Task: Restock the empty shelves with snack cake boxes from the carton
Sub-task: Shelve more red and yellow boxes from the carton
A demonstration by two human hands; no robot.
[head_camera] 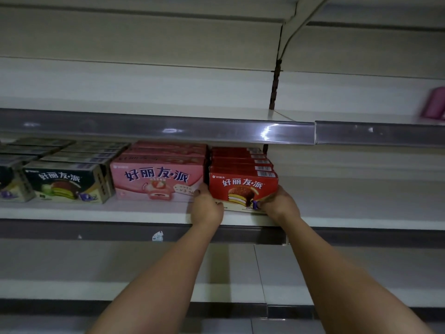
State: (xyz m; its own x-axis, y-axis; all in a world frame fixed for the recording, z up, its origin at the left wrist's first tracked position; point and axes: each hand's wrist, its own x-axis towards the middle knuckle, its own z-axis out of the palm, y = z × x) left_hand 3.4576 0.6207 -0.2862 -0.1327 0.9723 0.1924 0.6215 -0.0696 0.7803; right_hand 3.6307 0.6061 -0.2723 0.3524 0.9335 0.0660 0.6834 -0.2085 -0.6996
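Upright, the red box [243, 186] pictures chocolate cake.

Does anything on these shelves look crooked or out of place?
Mostly tidy. The dark green boxes sit angled rather than square like the pink row, and a torn label scrap clings to the shelf edge.

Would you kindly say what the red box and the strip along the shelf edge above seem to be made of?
Red box: probably printed paperboard with a slight sheen, given its crisp folded edges. Strip: apparently glossy clear plastic, since it shows bright glints.
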